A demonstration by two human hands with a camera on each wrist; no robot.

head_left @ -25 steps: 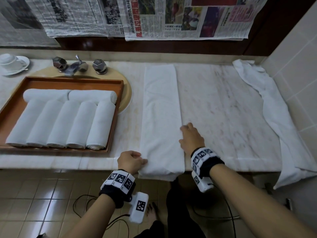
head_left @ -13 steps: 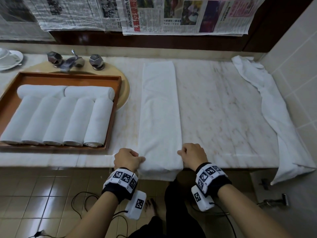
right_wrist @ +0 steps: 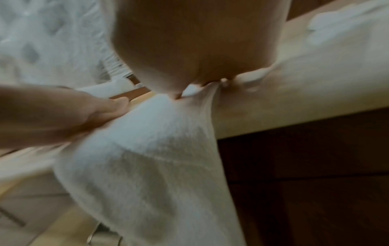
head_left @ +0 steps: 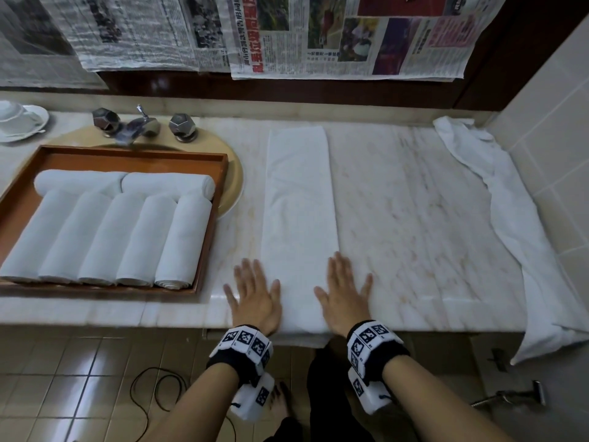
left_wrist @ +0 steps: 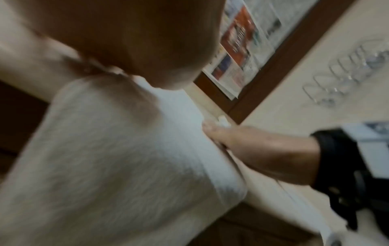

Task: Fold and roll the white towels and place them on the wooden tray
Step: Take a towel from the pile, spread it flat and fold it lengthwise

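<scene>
A white towel (head_left: 298,199) folded into a long narrow strip lies on the marble counter, running from the back wall to the front edge, its near end hanging over the edge (right_wrist: 147,174). My left hand (head_left: 255,293) lies flat with straight, spread fingers at the strip's near left edge. My right hand (head_left: 345,291) lies flat the same way at its near right edge. The wooden tray (head_left: 220,199) at the left holds several rolled white towels (head_left: 127,231). Both wrist views are blurred, showing palm and towel (left_wrist: 126,166).
A second, unfolded white towel (head_left: 510,224) lies crumpled along the right tiled wall and droops over the counter's front edge. Behind the tray are a tap (head_left: 140,124) and beige basin (head_left: 234,186). A cup and saucer (head_left: 19,121) stand far left. Newspapers hang on the wall.
Both hands gripped the towel's near corners half a second ago; now they have let go and lie flat with spread fingers. Earlier the right hand slid back along the towel's right edge.
</scene>
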